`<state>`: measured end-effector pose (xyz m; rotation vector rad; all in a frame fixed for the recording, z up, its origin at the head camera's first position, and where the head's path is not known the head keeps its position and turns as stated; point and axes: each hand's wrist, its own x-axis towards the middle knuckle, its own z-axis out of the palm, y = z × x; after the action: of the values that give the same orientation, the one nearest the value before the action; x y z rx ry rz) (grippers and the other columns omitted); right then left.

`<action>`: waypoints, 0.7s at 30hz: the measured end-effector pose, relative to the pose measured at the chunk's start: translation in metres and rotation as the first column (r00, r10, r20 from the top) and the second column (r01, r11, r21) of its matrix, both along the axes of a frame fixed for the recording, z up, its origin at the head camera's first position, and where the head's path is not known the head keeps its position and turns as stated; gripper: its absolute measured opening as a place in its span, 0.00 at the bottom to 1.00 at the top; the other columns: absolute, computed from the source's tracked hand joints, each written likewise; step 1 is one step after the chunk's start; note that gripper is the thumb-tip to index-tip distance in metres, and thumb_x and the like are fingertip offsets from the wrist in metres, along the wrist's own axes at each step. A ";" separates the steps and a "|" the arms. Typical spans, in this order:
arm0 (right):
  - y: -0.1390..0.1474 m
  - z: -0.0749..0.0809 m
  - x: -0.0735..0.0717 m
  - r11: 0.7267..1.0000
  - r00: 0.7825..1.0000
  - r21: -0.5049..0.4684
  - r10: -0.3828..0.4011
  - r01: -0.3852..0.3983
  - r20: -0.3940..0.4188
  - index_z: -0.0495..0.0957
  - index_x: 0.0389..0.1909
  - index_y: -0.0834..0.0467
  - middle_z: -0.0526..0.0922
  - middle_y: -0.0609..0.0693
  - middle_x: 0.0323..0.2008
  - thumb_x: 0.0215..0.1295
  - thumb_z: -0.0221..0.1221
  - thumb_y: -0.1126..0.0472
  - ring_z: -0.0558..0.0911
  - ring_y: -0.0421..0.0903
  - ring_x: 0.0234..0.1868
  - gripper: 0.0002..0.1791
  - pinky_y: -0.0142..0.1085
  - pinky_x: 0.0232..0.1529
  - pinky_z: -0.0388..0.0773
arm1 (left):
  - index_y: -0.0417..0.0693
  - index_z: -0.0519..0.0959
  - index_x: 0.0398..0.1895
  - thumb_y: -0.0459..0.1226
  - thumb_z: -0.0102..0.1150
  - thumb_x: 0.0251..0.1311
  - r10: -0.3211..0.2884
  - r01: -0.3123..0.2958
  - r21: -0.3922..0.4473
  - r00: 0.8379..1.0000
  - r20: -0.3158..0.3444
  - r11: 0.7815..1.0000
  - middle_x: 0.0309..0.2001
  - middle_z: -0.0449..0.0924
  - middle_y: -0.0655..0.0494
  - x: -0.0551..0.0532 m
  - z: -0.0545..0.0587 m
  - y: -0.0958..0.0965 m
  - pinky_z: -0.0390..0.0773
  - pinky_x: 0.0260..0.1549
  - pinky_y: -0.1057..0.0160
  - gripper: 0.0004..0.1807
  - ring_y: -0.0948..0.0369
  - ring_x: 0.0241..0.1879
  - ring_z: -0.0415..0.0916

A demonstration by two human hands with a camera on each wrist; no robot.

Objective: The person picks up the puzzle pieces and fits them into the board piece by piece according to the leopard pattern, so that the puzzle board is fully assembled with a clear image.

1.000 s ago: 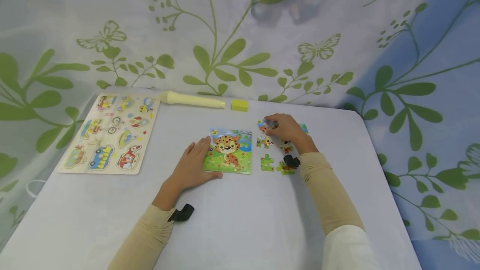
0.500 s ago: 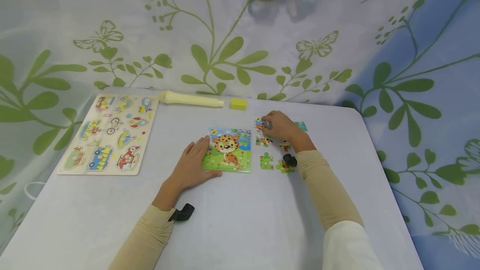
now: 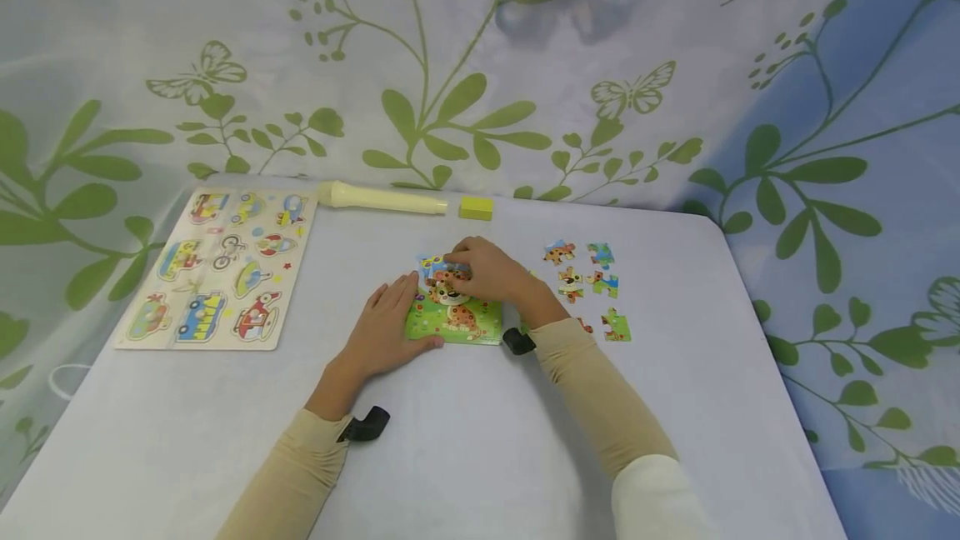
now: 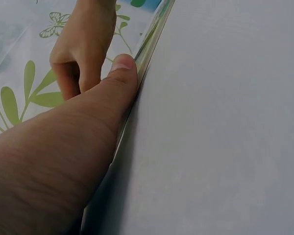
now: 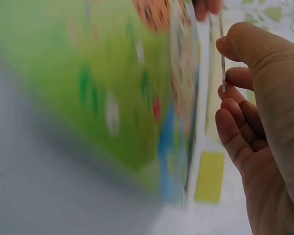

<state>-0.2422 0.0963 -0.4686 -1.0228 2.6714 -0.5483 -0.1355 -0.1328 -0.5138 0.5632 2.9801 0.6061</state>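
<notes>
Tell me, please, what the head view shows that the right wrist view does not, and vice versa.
Only the head view shows the loose pieces and both tan sleeves. Only the right wrist view shows, edge-on, the thin piece that the right hand pinches. Both show that hand, the leopard board and the yellow block.
</notes>
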 end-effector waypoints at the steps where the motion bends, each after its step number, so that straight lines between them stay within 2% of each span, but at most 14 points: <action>1: -0.005 -0.001 0.002 1.000 1.000 0.015 0.015 -0.014 -0.007 0.76 0.69 0.55 0.77 0.56 0.63 0.72 0.59 0.49 0.76 0.52 0.63 0.28 0.46 0.63 0.77 | 0.42 0.44 0.83 0.70 0.61 0.56 0.000 0.000 0.009 1.000 -0.002 1.000 0.82 0.52 0.45 0.000 0.000 0.000 0.49 0.79 0.43 0.64 0.49 0.81 0.50; 7: -0.026 0.003 0.007 0.991 0.994 0.114 0.079 -0.070 -0.073 0.77 0.68 0.57 0.78 0.57 0.61 0.73 0.59 0.53 0.76 0.53 0.62 0.25 0.43 0.63 0.78 | 0.41 0.45 0.83 0.68 0.64 0.56 0.013 -0.012 0.020 1.000 -0.011 1.000 0.80 0.55 0.42 0.001 0.000 0.000 0.52 0.78 0.40 0.64 0.47 0.80 0.53; 15: -0.032 0.002 0.008 0.988 0.990 0.142 0.074 -0.057 -0.120 0.79 0.65 0.55 0.79 0.54 0.58 0.74 0.58 0.54 0.77 0.51 0.60 0.22 0.41 0.61 0.79 | 0.42 0.49 0.82 0.66 0.66 0.55 -0.001 0.002 0.049 1.000 -0.023 0.999 0.81 0.55 0.46 -0.001 0.003 -0.002 0.53 0.78 0.40 0.63 0.48 0.80 0.53; 21: -0.036 0.001 0.006 0.993 0.996 0.090 0.076 -0.071 -0.055 0.78 0.66 0.54 0.79 0.53 0.57 0.77 0.56 0.56 0.78 0.47 0.51 0.20 0.38 0.49 0.80 | 0.42 0.53 0.82 0.67 0.63 0.58 0.004 -0.003 0.028 1.000 -0.029 1.000 0.80 0.55 0.46 -0.004 0.003 -0.002 0.52 0.78 0.40 0.59 0.47 0.79 0.54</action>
<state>-0.2357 0.0608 -0.4674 -1.1232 2.6694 -0.3878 -0.1398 -0.1347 -0.5107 0.5741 3.0048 0.6470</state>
